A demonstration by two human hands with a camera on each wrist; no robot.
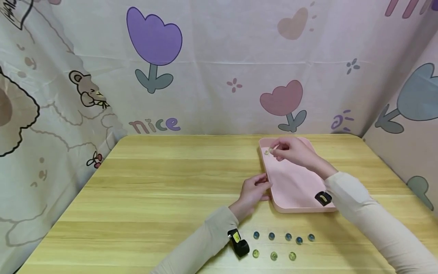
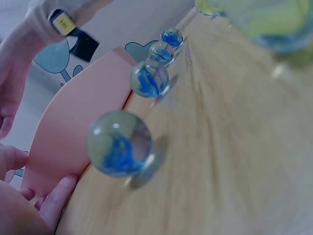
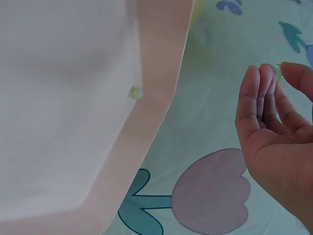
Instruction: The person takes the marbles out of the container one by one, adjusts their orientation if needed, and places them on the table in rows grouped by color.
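Observation:
A pink tray (image 1: 295,190) lies on the table at right. Above its far left corner, my right hand (image 1: 294,151) pinches a yellow-green marble (image 3: 279,73) between thumb and fingertips. Another yellow-green marble (image 1: 266,153) rests in the tray against the wall near that corner. My left hand (image 1: 251,192) holds the tray's left wall, its digits against the pink side in the left wrist view. In front of the tray is a row of several blue marbles (image 1: 272,236). Nearer the table's front lie three yellow-green marbles (image 1: 273,255) in a second row.
The wooden table (image 1: 154,198) extends left of the tray. A printed cloth (image 1: 212,45) hangs behind it and along both sides. Black wrist devices sit on the left sleeve (image 1: 205,239) and the right sleeve (image 1: 362,205). The right forearm crosses over the tray's right side.

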